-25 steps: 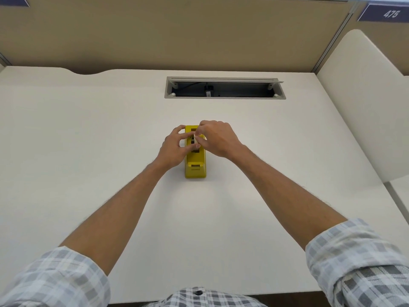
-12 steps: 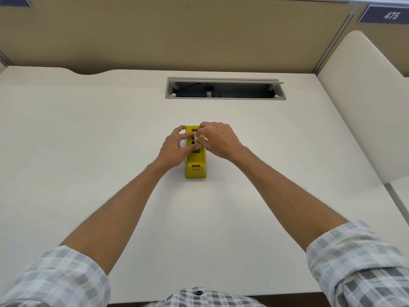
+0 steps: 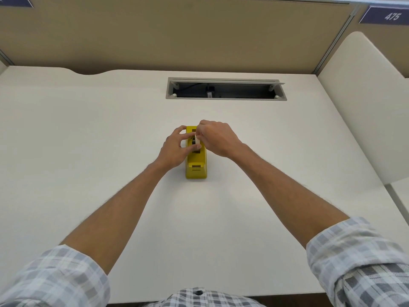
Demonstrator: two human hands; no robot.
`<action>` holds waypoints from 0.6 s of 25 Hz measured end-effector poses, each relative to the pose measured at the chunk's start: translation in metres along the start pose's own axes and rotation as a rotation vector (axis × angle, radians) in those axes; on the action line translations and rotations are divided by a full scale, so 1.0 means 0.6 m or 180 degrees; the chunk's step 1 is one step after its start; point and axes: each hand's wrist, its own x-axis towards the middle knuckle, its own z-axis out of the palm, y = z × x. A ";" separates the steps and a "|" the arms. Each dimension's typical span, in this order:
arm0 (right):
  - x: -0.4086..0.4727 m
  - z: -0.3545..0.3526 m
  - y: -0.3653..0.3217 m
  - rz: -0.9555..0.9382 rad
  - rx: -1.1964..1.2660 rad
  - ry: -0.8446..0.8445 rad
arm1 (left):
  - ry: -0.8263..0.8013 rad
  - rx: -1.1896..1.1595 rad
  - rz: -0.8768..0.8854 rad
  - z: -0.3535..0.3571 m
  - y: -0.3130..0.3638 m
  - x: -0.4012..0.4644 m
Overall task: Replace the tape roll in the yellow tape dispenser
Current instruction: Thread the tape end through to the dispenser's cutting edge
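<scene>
Checked sleeves (image 3: 55,278) are seen rolled up nearest the camera, over a plain white bench (image 3: 88,151). Mid-bench, the yellow tape dispenser (image 3: 196,167) is parked upright. The tape roll (image 3: 197,140) is pinched over its cradle by both grips: left hand (image 3: 174,149) and right hand (image 3: 218,138) closed on it. Further back, a cable slot (image 3: 225,89) is cut in; beige partition panels (image 3: 177,29) and a "475" tag (image 3: 391,16) behind.

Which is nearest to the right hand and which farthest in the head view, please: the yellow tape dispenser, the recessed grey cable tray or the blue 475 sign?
1. Yellow tape dispenser, right beside the right hand.
2. Recessed grey cable tray, behind on the desk.
3. Blue 475 sign, upper right partition.
</scene>
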 end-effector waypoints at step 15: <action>-0.008 0.002 -0.003 0.0045 -0.0003 0.0025 | 0.0162 -0.0293 0.0153 0.007 0.006 -0.017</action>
